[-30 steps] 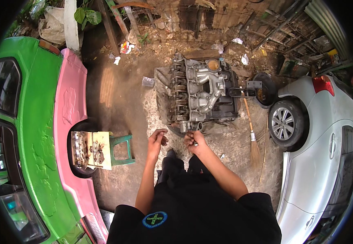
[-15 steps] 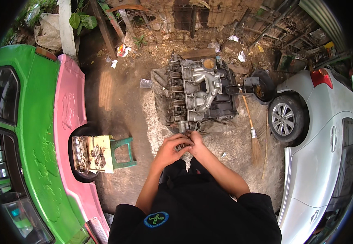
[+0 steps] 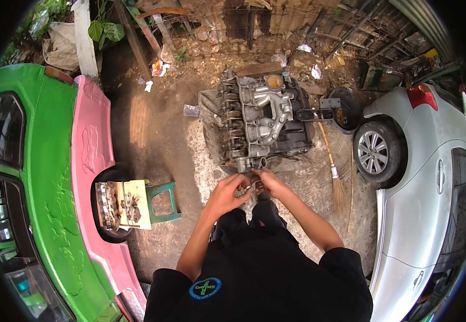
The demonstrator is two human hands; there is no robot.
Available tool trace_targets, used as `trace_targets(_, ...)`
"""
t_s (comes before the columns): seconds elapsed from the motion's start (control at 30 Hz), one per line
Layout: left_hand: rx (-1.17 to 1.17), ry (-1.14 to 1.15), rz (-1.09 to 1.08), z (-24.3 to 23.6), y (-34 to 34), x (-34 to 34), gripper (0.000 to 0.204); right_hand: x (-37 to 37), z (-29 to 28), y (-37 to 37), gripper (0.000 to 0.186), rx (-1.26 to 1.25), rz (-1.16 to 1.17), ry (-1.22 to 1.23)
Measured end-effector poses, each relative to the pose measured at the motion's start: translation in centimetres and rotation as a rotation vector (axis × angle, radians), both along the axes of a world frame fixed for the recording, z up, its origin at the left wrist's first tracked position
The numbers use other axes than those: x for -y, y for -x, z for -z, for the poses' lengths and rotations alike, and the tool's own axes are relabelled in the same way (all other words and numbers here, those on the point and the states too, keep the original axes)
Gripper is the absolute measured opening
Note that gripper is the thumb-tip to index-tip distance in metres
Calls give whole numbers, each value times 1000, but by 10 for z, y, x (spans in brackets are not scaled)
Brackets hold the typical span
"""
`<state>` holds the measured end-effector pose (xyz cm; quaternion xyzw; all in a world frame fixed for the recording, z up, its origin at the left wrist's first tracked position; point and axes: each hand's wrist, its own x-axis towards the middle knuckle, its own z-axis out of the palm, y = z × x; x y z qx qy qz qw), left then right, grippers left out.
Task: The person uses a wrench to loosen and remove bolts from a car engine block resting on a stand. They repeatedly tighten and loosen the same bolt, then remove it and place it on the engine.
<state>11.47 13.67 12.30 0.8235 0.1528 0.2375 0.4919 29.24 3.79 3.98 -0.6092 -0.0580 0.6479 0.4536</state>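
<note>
My left hand (image 3: 231, 192) has its fingers curled, pinched around something small that I cannot make out, just below the engine's near end. My right hand (image 3: 269, 181) is beside it, fingers bent round something small and dark, also too small to name. A greasy engine block (image 3: 265, 123) lies on its side on a crumpled cover (image 3: 210, 107), with its silver intake manifold facing up and a bracket sticking out to the right. My legs show beneath my hands, one shoe close under them.
A green and pink vehicle (image 3: 53, 188) lines the left, a silver car (image 3: 421, 214) the right. A green stool (image 3: 169, 188) with metal parts on a board (image 3: 142, 217) stands at left. A broom (image 3: 336, 188) and black basin (image 3: 351, 118) lie right of the engine; debris lines the back fence.
My hands came together below the engine, then moved slightly apart, the right shifting a little to the right. My foot has come forward under them. The view has shifted slightly.
</note>
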Motion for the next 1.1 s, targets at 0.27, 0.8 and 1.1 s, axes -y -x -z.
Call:
trace_targets(0.27, -252, -141, -181, -5, -26, 13, 21, 9, 20, -55, 27, 511, -44, -187)
trace_targets(0.8, -725, -312, -179, -9, -34, 18, 35, 1, 31, -88, 24, 535, -236, -166)
trace_targets(1.1, -497, 486, -241, 111, 65, -67, 35, 19, 31, -98, 21, 542, -221, -110)
